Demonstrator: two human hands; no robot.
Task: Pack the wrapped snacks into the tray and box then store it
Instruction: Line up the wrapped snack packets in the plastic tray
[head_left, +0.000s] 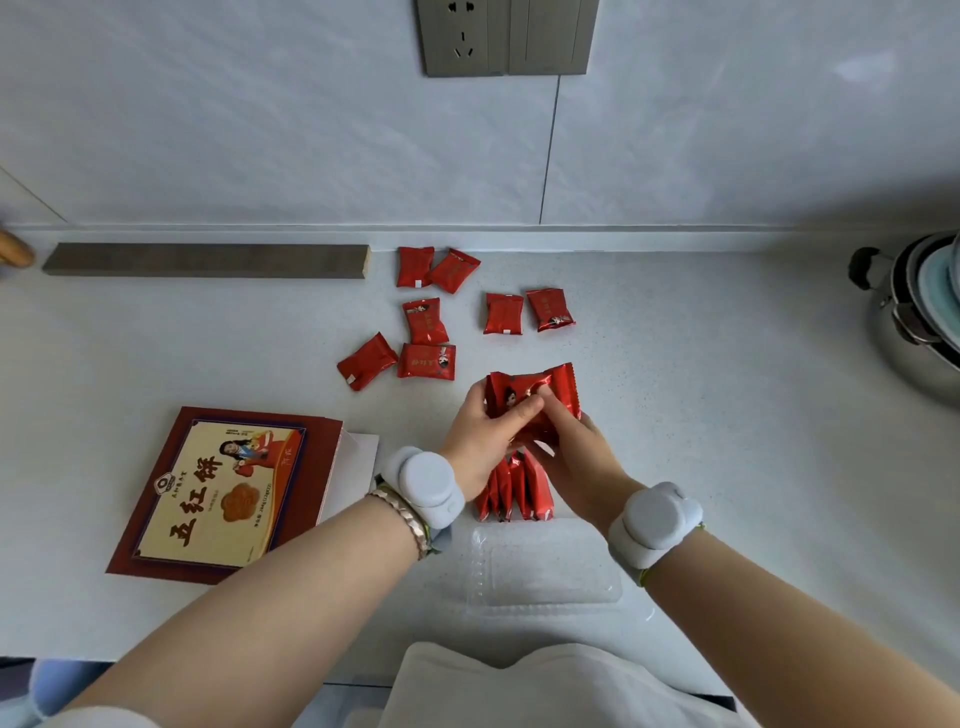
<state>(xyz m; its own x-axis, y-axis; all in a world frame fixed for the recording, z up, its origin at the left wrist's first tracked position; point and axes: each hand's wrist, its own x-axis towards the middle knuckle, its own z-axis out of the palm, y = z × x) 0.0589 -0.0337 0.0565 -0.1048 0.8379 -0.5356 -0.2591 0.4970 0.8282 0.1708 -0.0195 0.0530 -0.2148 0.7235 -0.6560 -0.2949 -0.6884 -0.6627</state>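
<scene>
Both hands meet over the far end of a clear plastic tray (545, 582) on the pale counter. My left hand (485, 428) and my right hand (571, 457) together grip a few red wrapped snacks (558, 387), held upright above the tray. Several red snacks (514, 491) stand on edge in the tray's far end, partly hidden by my hands. Several loose red snacks (426, 322) lie scattered farther back. The dark red and gold box (223, 493) lies flat to the left.
A grey-brown bar (208, 260) lies along the back wall at left. A metal pot with stacked dishes (919, 322) stands at the right edge. A wall socket plate (506, 36) sits above. My white garment (545, 686) covers the counter's near edge.
</scene>
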